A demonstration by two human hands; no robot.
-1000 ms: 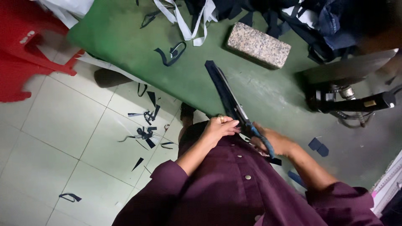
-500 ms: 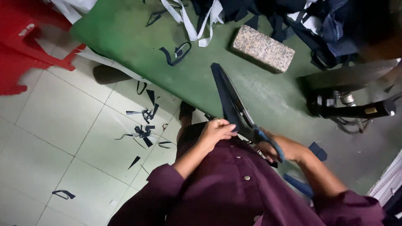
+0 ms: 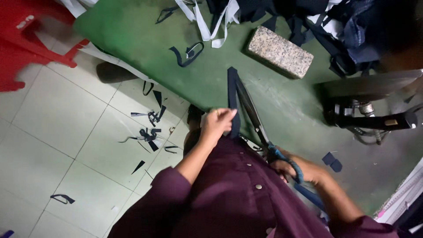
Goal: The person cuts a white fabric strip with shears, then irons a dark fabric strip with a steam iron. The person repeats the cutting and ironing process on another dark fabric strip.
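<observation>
The left hand [image 3: 217,124] has its grip closed on the near end of a dark fabric strip [image 3: 232,99], which lies flat on the green counter [image 3: 132,39] at its near edge. To the right, the right hand [image 3: 302,169] grips the blue handles of large scissors [image 3: 254,114], blades parted along the strip's right side. This looks like mid-cut, trimming the strip lengthwise; the next move calls for keeping the cloth taut while the blades close, though the blade tips blur into the fabric. On the tiled floor [image 3: 44,145] at left lie dark offcuts [image 3: 150,128] by a red stool [image 3: 26,39]. Farther right on the counter are a granite block [image 3: 280,51] and heaped dark cloth [image 3: 343,26].
</observation>
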